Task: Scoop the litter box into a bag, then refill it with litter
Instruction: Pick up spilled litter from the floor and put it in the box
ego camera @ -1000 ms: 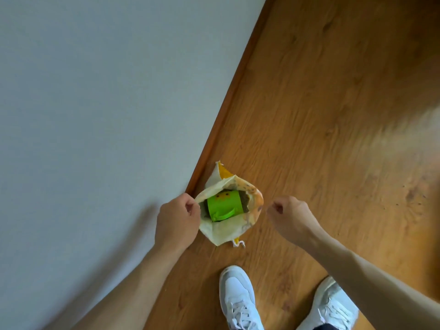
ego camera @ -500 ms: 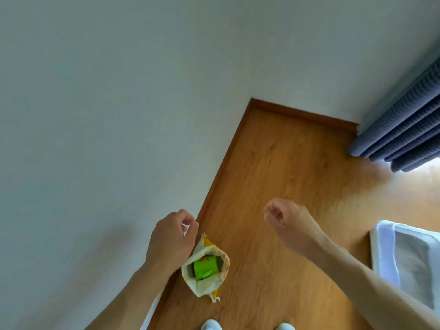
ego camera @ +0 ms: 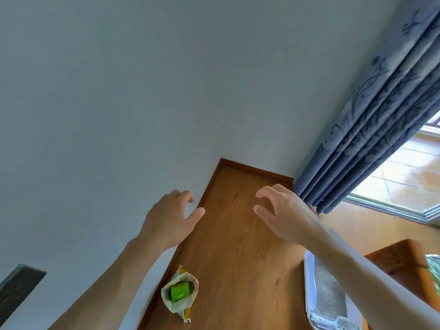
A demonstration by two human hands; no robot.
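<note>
An open litter bag [ego camera: 179, 297], pale with yellow print, stands on the wooden floor against the wall, a green scoop [ego camera: 180, 291] inside it. The white litter box [ego camera: 309, 291] with grey litter lies at the lower right, partly hidden by my right forearm. My left hand [ego camera: 172, 216] hovers well above the bag, fingers loosely spread, holding nothing. My right hand [ego camera: 282, 211] is raised beside it, fingers relaxed and empty.
A pale wall fills the left and top. Blue patterned curtains [ego camera: 371, 129] hang at the right beside a bright window [ego camera: 404, 167]. A wooden piece of furniture [ego camera: 395, 258] stands behind the litter box. A dark object [ego camera: 16, 285] sits at the lower left.
The view has tilted up from the floor. My left hand let go of the bag's rim and rose. Both hands went from curled to loosely spread.
</note>
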